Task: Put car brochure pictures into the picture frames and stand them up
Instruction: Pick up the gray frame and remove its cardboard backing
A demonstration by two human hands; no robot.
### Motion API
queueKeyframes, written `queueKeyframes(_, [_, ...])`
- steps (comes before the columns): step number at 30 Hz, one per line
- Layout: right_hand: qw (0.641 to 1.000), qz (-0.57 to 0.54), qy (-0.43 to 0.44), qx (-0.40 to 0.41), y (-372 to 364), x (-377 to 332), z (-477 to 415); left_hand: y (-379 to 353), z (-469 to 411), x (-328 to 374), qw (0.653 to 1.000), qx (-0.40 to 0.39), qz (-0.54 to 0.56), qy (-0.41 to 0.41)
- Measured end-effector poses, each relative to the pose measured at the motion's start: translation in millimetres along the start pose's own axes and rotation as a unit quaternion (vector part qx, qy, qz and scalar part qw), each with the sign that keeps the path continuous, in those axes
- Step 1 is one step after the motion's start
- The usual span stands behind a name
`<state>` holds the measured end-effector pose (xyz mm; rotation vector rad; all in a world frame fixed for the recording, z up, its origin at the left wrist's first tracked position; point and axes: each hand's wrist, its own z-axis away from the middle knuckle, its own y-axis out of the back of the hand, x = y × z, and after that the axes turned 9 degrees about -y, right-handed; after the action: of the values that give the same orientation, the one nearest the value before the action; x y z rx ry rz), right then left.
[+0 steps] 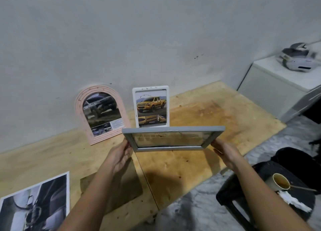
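Grey rectangular picture frame point(173, 138) with clear glass held tilted at picture centre above the wooden board table point(199, 112), left hand point(121, 154) fingers gripping its left edge, right hand point(225, 152) fingers clasping its right edge, 2 filled frames upright behind against the wall, pink arched frame point(101, 114) and white rectangular frame point(150, 106), loose car brochure picture point(34, 206) at lower left

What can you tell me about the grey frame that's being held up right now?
The grey frame is a rectangular picture frame with a plain, matte moulding and a clear pane. No picture is in it: the wooden table shows through the glass. It is held off the table in landscape, tilted nearly flat, its far edge higher. The left hand grips its left end and the right hand its right end. It hangs in front of the pink arched frame and the white frame, touching neither.
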<state>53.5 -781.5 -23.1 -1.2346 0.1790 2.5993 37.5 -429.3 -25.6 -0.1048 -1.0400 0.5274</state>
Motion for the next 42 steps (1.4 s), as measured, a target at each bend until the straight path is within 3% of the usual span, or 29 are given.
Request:
queueKeyframes(6, [0.999,-0.004,-0.032,-0.009,7,1,-19,4,-5,-12,0.999,-0.012,0.039,0.035])
queueKeyframes(16, [0.998,-0.018,-0.054,-0.016,5,-9,-41,-8,-11,-18,0.999,-0.025,0.032,-0.025])
queueKeyframes(21, [0.992,0.007,-0.113,-0.059,6,-18,-42,-8,-11,-25,0.999,-0.010,0.034,-0.002])
queueKeyframes(29, [0.986,0.112,-0.097,-0.074,-1,-10,-46,-13,-21,-46,0.985,-0.042,-0.161,-0.053])
queueKeyframes(38, [0.950,0.312,-0.007,0.029,-4,30,-69,-10,-26,-85,0.937,-0.006,-0.338,-0.084])
queueKeyframes(42, [0.938,0.345,0.012,0.037,-9,46,-73,-13,-21,-91,0.921,-0.016,-0.379,-0.092])
